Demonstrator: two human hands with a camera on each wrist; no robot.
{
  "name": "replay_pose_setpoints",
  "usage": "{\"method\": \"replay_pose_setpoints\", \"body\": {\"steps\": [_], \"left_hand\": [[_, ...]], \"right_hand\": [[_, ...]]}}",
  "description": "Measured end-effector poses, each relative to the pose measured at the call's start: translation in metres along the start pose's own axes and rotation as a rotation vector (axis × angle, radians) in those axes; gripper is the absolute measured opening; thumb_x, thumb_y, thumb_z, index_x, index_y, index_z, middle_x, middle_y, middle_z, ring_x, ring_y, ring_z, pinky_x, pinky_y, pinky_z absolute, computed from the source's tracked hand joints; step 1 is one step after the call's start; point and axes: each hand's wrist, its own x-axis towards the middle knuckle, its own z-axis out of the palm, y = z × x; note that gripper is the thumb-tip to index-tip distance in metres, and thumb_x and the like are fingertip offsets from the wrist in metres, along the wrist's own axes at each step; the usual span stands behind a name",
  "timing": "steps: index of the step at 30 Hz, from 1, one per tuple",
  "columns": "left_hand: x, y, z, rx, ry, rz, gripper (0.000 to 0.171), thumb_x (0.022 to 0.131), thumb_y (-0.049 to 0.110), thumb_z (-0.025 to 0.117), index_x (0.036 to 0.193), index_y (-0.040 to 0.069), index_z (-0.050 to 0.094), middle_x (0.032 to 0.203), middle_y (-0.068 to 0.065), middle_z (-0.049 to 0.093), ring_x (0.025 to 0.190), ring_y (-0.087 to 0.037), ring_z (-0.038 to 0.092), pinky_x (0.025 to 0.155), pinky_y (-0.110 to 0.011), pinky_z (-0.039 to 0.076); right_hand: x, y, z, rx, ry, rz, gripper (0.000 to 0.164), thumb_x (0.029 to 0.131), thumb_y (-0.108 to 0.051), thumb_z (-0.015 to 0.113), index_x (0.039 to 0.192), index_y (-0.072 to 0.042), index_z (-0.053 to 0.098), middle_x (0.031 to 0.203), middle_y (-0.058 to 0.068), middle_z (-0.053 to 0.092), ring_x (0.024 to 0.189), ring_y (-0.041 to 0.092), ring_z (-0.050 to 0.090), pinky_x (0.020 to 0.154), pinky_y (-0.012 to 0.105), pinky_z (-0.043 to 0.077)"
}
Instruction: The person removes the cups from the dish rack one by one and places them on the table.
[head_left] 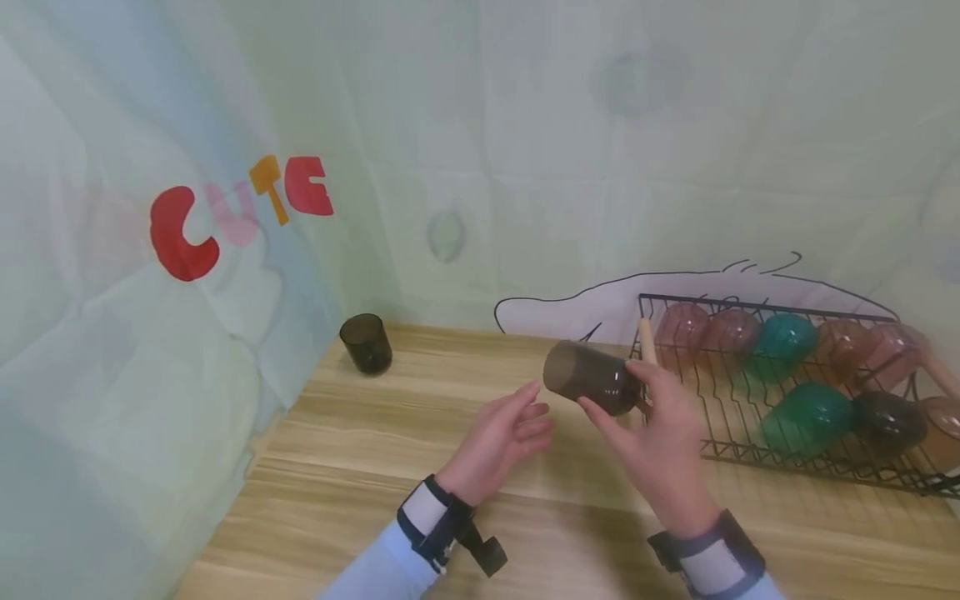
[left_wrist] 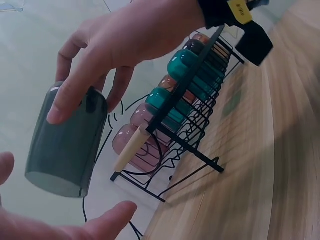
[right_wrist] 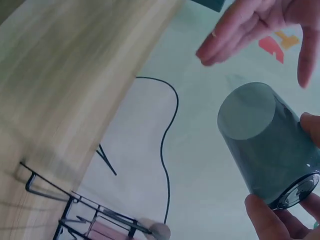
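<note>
A dark smoky glass cup (head_left: 588, 377) is tilted on its side above the table, its mouth toward the left. My right hand (head_left: 667, 442) grips it near the base, thumb on one side and fingers on the other. Close to the cup's mouth, my left hand (head_left: 498, 442) is held with fingers loosely extended, holding nothing. In the right wrist view a gap shows between the left hand (right_wrist: 265, 30) and the cup (right_wrist: 270, 145). A second dark cup (head_left: 367, 343) stands upright at the table's back left.
A black wire rack (head_left: 712, 450) with wooden handles stands on the right. It bears several upside-down cups in two rows, among them a green cup (head_left: 813, 417), a dark cup (head_left: 888, 423) and a pink cup (head_left: 684, 325). Behind the wooden table (head_left: 322, 500) hangs a printed cloth (head_left: 540, 167).
</note>
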Motion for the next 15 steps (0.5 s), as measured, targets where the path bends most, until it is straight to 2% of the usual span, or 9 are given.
{"method": "replay_pose_setpoints", "body": {"steps": [7,12,15], "left_hand": [[0.005,0.003,0.002,-0.055,-0.059,-0.022,0.070,0.087,0.054,0.056,0.135,0.005,0.042,0.129,-0.020,0.054,0.114,-0.028,0.060,0.097,-0.044,0.048],[0.005,0.005,0.002,-0.104,-0.090,-0.007,0.058,0.088,0.052,0.055,0.131,0.013,0.051,0.123,-0.017,0.061,0.109,-0.025,0.063,0.094,-0.040,0.050],[0.005,0.006,0.003,-0.124,-0.097,0.001,0.057,0.089,0.051,0.054,0.131,0.013,0.051,0.120,-0.018,0.063,0.105,-0.024,0.065,0.092,-0.039,0.051]], "right_hand": [[-0.007,-0.005,0.011,0.060,-0.006,-0.072,0.066,0.066,-0.033,0.084,0.117,-0.002,0.055,0.121,0.013,0.057,0.109,0.020,0.057,0.077,0.024,0.056],[-0.011,-0.006,0.017,0.077,0.043,-0.124,0.066,0.063,-0.030,0.086,0.114,0.000,0.057,0.121,0.014,0.057,0.108,0.024,0.057,0.083,0.020,0.053],[-0.013,-0.006,0.018,0.072,0.070,-0.149,0.066,0.061,-0.030,0.087,0.113,0.000,0.059,0.120,0.013,0.058,0.107,0.025,0.056,0.084,0.019,0.052]]}}
